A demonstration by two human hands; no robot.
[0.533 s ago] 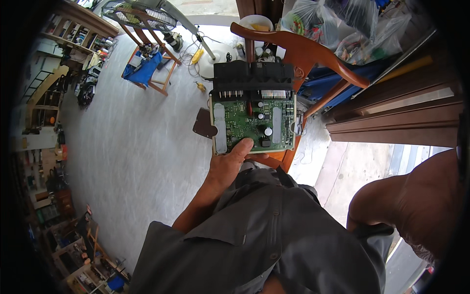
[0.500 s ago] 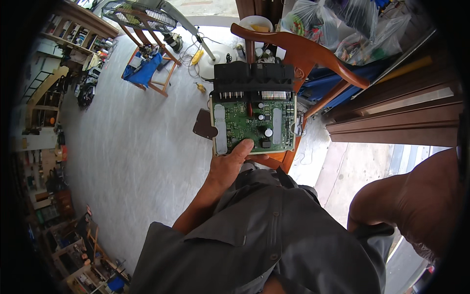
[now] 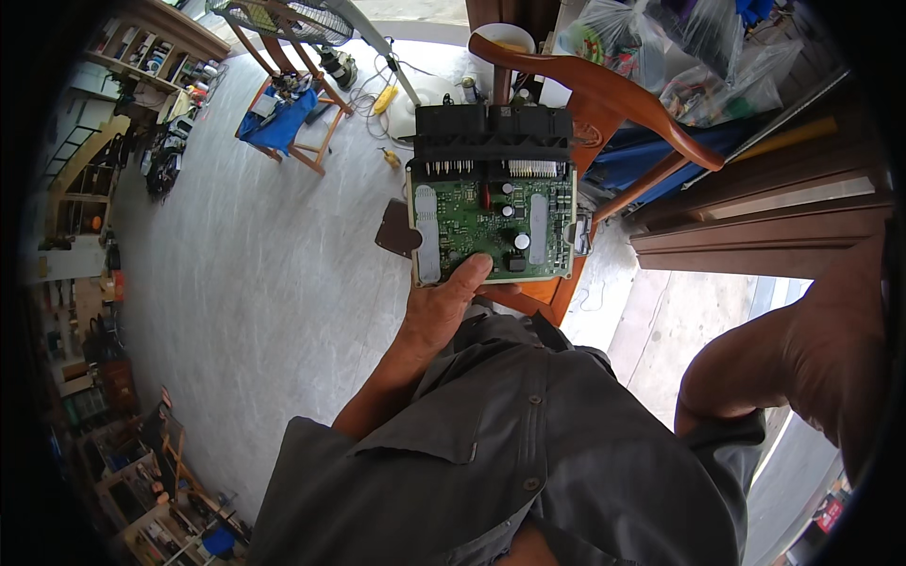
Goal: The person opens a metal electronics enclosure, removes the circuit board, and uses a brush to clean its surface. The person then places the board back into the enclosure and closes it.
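A green circuit board (image 3: 472, 224) with a wide black connector block (image 3: 494, 132) along its far edge lies in my left hand (image 3: 440, 307). My left thumb presses on top of the near edge, and the other fingers are mostly hidden underneath. Grey strips, silvery capacitors and rows of metal pins show on the board's upper face. At the right rim my right arm is bent and raised; its hand is out of the picture.
Beyond the board stands a wooden chair (image 3: 613, 104), with plastic bags (image 3: 623, 42) behind it. A brown plate (image 3: 396, 229) shows left of the board. Farther left are a small chair with blue cloth (image 3: 278, 121), a fan (image 3: 288, 21) and cluttered shelves (image 3: 151, 52).
In the picture the board and my left hand sit slightly higher, while the chair and background have shifted a little to the right. My raised right forearm has changed its angle slightly.
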